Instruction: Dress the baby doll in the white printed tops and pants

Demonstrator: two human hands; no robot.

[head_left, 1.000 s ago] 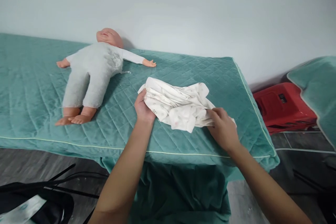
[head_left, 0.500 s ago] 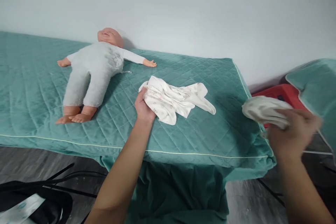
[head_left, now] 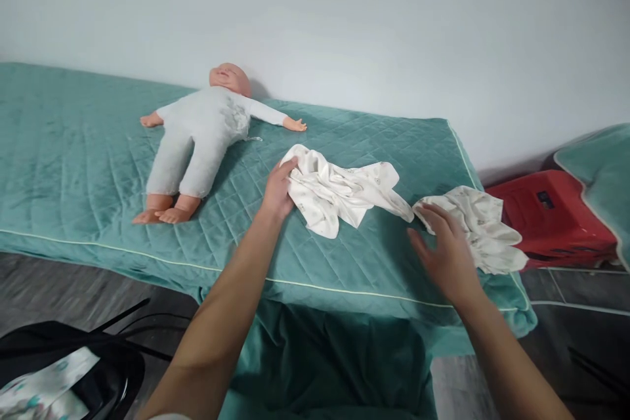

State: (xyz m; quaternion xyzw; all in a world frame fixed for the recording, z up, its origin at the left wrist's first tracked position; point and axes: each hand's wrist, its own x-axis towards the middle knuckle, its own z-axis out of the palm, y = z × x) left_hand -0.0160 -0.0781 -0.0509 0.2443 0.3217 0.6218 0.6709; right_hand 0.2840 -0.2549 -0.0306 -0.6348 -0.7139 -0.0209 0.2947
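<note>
My left hand (head_left: 280, 189) is closed on the near end of a crumpled white baby garment (head_left: 339, 187) with a small print. The garment lies on a green quilted bed cover (head_left: 374, 262), one sleeve-like strip pointing right. At the bed's right end rests a second crumpled white printed baby garment (head_left: 485, 223). My right hand (head_left: 445, 252) is at its left edge, thumb apart from the fingers and nothing gripped; some fingertips overlap the cloth. A baby doll (head_left: 201, 138) with a soft light-grey body lies on its back to the left, arms spread.
A plain wall (head_left: 344, 26) runs behind the bed. A red plastic object (head_left: 556, 216) stands past the right end, partly under another green cover (head_left: 600, 164). At lower left, a printed cloth (head_left: 54, 384) lies on a black seat (head_left: 118, 374).
My right hand has come left from beyond the bed's end and let go of the second garment, which now lies at that edge. My left hand keeps its hold. The view has shifted slightly.
</note>
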